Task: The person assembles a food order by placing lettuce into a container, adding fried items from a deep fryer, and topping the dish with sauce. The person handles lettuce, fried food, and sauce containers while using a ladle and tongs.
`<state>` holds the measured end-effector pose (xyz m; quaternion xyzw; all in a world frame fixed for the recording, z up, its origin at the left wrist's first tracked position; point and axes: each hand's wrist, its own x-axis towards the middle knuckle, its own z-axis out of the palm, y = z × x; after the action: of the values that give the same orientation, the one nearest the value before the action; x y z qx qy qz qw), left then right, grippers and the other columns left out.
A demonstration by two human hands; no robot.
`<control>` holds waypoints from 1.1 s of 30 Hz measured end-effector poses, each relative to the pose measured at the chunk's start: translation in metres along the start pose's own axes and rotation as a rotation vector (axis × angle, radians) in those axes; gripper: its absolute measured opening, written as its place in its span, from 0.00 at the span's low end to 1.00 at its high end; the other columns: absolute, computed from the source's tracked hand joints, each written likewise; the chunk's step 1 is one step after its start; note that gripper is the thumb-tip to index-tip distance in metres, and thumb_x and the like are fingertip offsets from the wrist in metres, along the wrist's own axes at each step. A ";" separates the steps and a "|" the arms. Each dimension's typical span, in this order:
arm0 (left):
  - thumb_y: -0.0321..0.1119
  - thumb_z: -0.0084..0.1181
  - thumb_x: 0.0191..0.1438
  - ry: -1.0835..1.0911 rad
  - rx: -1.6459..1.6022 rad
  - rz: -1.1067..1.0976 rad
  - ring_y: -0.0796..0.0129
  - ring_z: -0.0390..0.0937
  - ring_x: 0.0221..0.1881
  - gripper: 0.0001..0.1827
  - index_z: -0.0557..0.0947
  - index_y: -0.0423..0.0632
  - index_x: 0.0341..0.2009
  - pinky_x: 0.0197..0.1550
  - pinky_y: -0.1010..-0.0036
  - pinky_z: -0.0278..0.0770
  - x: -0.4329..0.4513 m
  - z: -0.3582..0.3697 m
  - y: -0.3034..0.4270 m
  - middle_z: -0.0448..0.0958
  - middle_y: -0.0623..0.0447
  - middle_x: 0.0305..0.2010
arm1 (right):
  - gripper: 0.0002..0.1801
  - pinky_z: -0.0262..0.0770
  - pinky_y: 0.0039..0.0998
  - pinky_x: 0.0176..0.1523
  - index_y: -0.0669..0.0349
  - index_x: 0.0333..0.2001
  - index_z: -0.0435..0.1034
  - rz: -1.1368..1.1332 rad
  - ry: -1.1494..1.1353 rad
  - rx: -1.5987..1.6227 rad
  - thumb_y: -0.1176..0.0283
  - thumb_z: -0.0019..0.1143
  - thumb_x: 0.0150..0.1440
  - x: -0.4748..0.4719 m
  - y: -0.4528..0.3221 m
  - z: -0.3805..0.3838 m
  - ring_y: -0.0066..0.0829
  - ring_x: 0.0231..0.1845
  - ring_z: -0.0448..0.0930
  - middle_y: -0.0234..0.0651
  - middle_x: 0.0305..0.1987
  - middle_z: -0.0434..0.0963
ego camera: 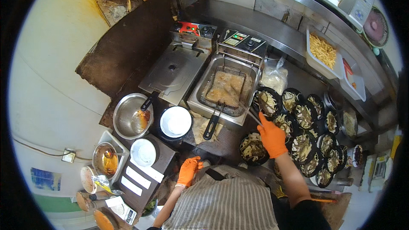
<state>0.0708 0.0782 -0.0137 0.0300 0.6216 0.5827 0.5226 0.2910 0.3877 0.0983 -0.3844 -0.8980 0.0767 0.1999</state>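
Observation:
Orange gloves cover both hands. My right hand (271,135) grips a long thin metal utensil (254,116), whose far end reaches over the fryer and is blurred. Inside the bubbling oil of the deep fryer (193,100), golden food (225,86) lies in a wire basket; the basket's black handle (211,127) points toward me. Near the apron's left side, my left hand (189,171) hangs with fingers bent and nothing visible in it. Just left of my right hand is a black bowl (254,148) of noodles or shredded vegetables.
A second fryer (175,70) has its lid on. Left stand a steel pot (123,115), white containers (175,122) and a digital scale (130,215). Several filled black bowls (303,116) crowd the right side. Fries fill a white tray (330,73) on the back shelf. A plastic bag (274,78) sits beside the fryer.

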 end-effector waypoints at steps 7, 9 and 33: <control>0.44 0.49 0.71 -0.058 0.102 -0.008 0.69 0.82 0.45 0.19 0.79 0.46 0.56 0.46 0.74 0.77 0.008 0.016 0.017 0.83 0.51 0.47 | 0.32 0.75 0.40 0.29 0.42 0.69 0.66 0.068 0.015 0.027 0.61 0.61 0.61 -0.025 -0.014 -0.002 0.43 0.25 0.78 0.37 0.30 0.76; 0.44 0.50 0.71 -0.080 0.129 -0.003 0.67 0.82 0.45 0.19 0.79 0.45 0.57 0.47 0.73 0.77 0.010 0.022 0.022 0.83 0.50 0.47 | 0.32 0.75 0.40 0.29 0.42 0.70 0.66 0.036 0.020 -0.001 0.61 0.61 0.61 -0.029 -0.012 -0.005 0.43 0.25 0.78 0.36 0.30 0.76; 0.41 0.50 0.70 0.207 0.211 0.276 0.61 0.83 0.45 0.20 0.78 0.40 0.57 0.50 0.66 0.81 -0.058 0.017 -0.029 0.82 0.46 0.48 | 0.24 0.75 0.25 0.40 0.60 0.63 0.71 0.235 0.210 0.234 0.69 0.57 0.63 0.125 0.133 -0.104 0.23 0.35 0.82 0.35 0.43 0.84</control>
<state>0.1250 0.0433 0.0042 0.1093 0.7198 0.5803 0.3650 0.3443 0.5687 0.1918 -0.4666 -0.8061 0.1626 0.3257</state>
